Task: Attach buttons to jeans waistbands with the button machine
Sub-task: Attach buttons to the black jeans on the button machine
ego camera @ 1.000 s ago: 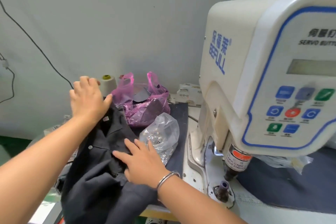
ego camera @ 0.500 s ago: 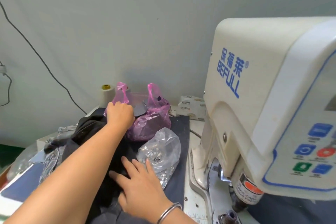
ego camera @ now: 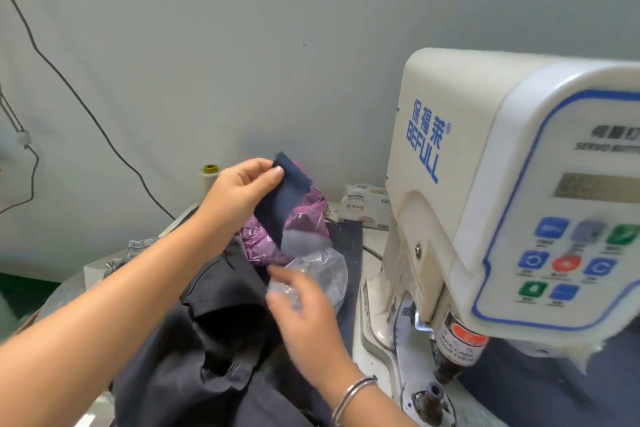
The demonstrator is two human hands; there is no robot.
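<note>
A cream button machine is filling the right of the frame. At center, a pink bag and a clear bag are sitting behind dark jeans at lower center. The left hand is pinching a navy fabric strip; the right hand, blurred, is hovering with fingers loosely spread.

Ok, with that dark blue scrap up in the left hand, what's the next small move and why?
Probably set it aside. The left hand pinches the blue fabric piece above the pink bag, while the right hand hovers open over the dark jeans, which aren't yet under the button machine.
</note>
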